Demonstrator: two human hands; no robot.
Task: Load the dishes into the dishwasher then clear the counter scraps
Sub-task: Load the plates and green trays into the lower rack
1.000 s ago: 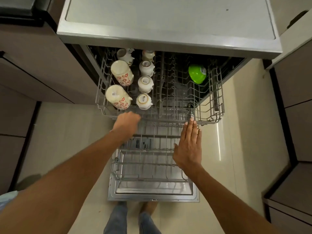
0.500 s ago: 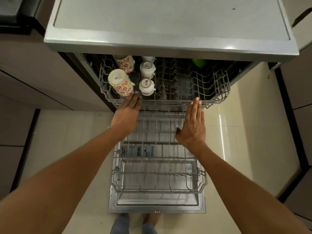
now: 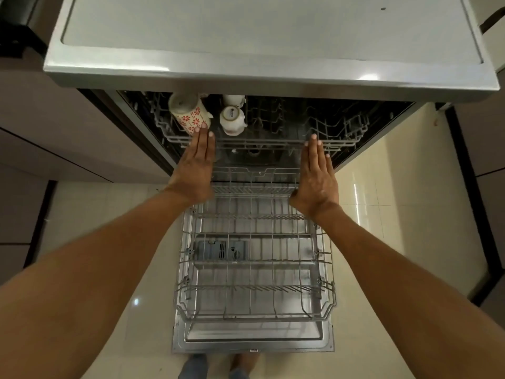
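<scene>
1. Kitchen floor is glossy cream tile, brown cabinets either side, and a brushed steel countertop hangs over the open dishwasher.
2. What changed: a second ago the upper rack was pulled well out with a green bowl showing. Now it's mostly slid back under the counter and the bowl is out of sight.
3. Left hand and right hand are both flat, fingers straight, pressing the rack's front rail. Nothing gripped.
4. Looks to me like the top tier is finished.
5. The lower rack is out over the door, thin grey coated wire, no dishes in it.
6. Still visible up top: a cylindrical cream mug with red flowers, lying tilted, and a rounded white teacup just beside it, base up.
</scene>
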